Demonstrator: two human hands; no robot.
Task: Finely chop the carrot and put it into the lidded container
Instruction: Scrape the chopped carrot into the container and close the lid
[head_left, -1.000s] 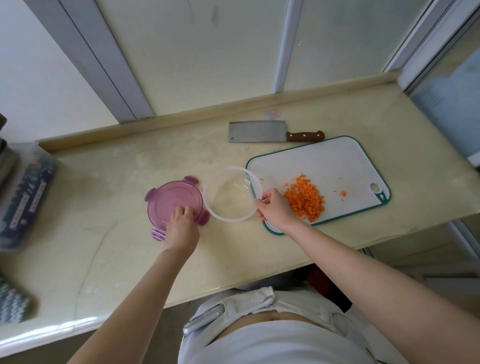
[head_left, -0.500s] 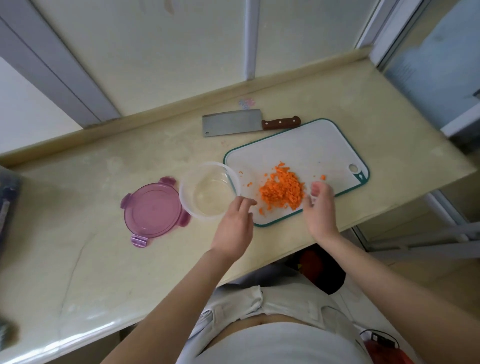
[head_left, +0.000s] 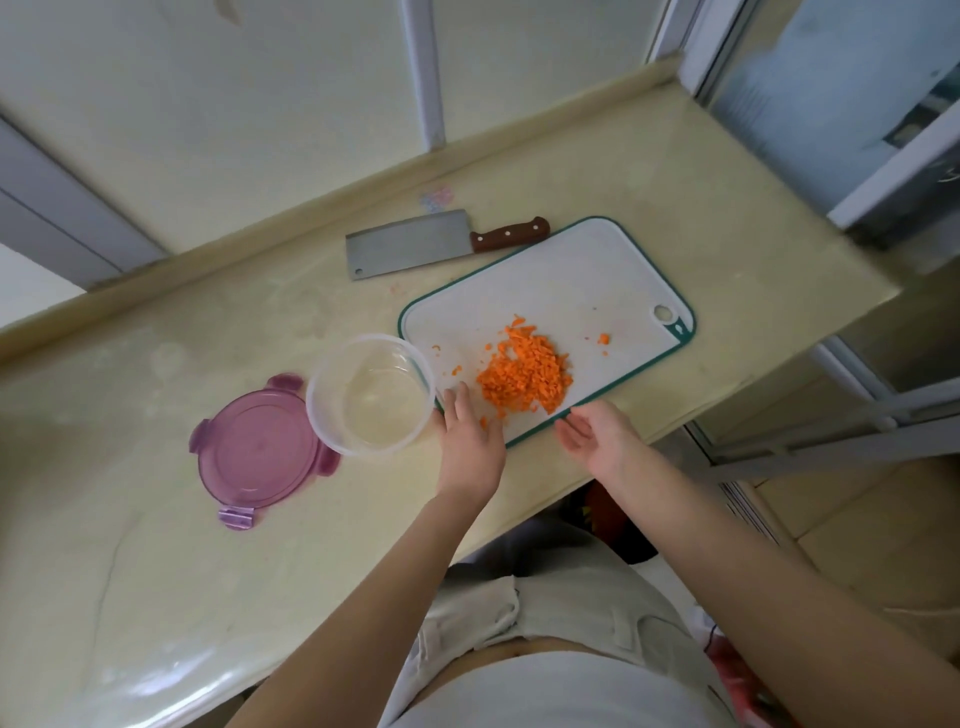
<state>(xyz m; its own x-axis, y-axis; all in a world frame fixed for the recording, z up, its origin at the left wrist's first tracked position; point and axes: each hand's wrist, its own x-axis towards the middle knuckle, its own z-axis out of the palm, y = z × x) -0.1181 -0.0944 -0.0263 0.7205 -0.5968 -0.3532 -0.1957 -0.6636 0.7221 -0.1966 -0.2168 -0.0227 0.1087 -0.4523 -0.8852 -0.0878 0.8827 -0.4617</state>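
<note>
Chopping looks done (cleaver (head_left: 410, 244) set aside), so the transfer is in hand. The carrot (head_left: 524, 376) sits heaped on the board (head_left: 571, 280) just beyond the fingers of the left hand (head_left: 470, 441) and right hand (head_left: 605, 439), which lie straight and hold nothing. Next they must scoop it into the container (head_left: 382, 410), just left of the left fingers.

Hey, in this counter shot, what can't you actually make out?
Head view:
- Cutting board, near-left corner: covered by the left hand.
- Purple lid, upper-right edge: overlapped by the clear container.
- Pinkish mark behind the cleaver: too small and blurred to identify.
</note>
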